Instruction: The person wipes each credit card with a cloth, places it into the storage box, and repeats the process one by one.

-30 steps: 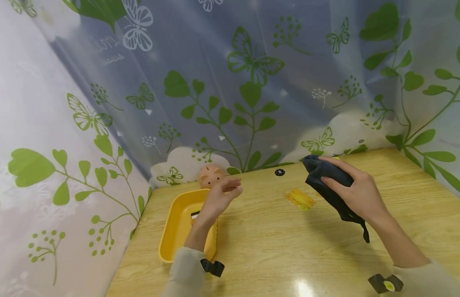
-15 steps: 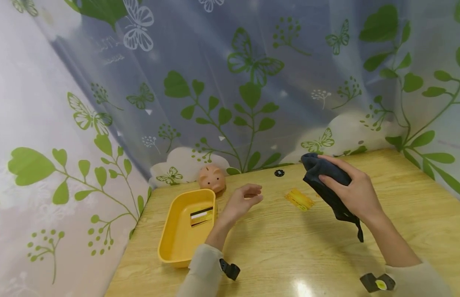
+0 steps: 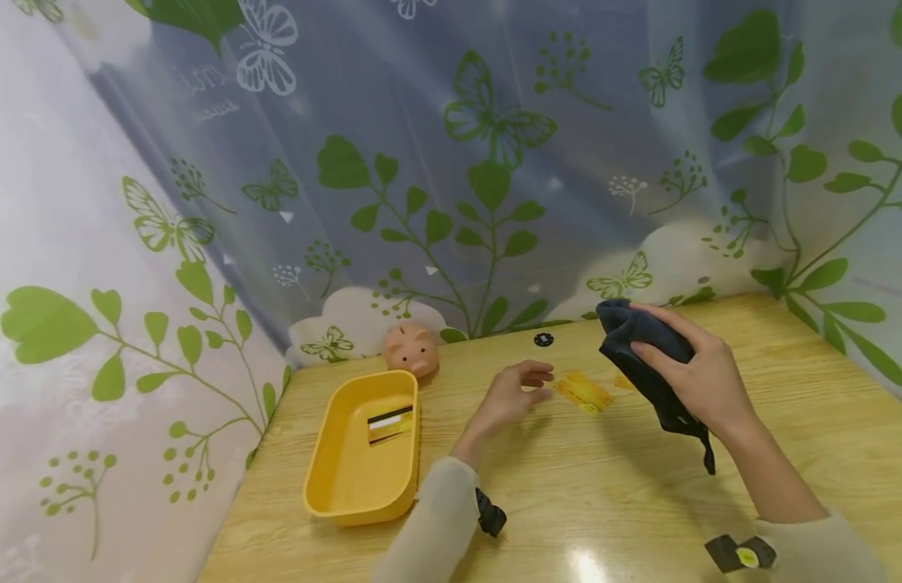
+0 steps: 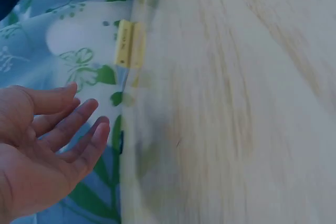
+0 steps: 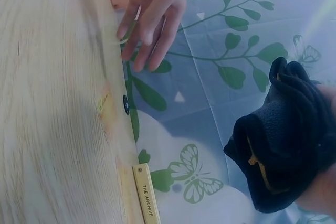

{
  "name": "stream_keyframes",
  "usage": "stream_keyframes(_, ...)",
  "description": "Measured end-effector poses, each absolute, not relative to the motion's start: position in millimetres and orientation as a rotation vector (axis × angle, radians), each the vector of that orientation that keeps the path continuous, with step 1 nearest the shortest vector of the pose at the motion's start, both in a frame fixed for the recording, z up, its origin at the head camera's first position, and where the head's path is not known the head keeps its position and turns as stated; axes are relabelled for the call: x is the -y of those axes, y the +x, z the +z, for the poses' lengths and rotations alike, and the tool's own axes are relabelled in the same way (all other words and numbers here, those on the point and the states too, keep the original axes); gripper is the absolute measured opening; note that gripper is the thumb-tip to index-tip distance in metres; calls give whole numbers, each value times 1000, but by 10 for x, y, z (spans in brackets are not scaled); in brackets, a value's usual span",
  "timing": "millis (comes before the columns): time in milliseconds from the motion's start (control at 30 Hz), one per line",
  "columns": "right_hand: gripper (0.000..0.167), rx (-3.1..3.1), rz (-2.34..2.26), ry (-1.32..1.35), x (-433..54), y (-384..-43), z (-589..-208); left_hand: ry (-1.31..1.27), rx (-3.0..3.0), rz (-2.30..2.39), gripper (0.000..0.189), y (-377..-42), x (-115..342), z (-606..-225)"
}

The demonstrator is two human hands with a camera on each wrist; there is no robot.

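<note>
My right hand (image 3: 709, 380) grips a dark blue-black cloth pouch (image 3: 651, 344), held above the table at the right, a cord hanging from its lower end. Its folded mouth shows in the right wrist view, with a yellowish edge inside the cloth pouch (image 5: 262, 169). My left hand (image 3: 511, 394) reaches over the middle of the table, fingers loosely spread and holding nothing. Just right of its fingertips lies a yellow card (image 3: 585, 392). Another yellow piece (image 3: 624, 381) is partly hidden behind the pouch. In the left wrist view the left hand (image 4: 52, 145) has its fingers apart.
A yellow tray (image 3: 327, 478) with striped cards (image 3: 389, 426) inside stands at the left. Behind it sits a pink piggy bank (image 3: 411, 351). A black poker chip (image 3: 543, 339) lies near the curtain. A yellow block lettered THE ARCHIVE (image 5: 146, 193) stands at the table's back edge.
My left hand has moved right, from over the tray's right edge to beside the yellow card, uncovering the piggy bank and the cards in the tray. The right hand with the pouch has barely moved.
</note>
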State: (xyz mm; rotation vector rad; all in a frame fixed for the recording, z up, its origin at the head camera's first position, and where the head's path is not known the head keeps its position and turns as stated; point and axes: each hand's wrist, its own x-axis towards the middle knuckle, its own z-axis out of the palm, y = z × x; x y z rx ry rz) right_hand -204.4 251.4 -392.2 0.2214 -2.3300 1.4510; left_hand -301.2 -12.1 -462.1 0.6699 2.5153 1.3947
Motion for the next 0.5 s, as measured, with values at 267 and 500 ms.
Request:
stream_keyframes(267, 55, 2367, 1436, 218, -2584, -2045, -3922, 757, -2588, 1158, 48, -3166, -179, -4773)
stream_keyframes(500, 55, 2390, 1472, 243, -2618, -2061, -3968, 958, -2619, 900, 61, -3245, -323, -4813)
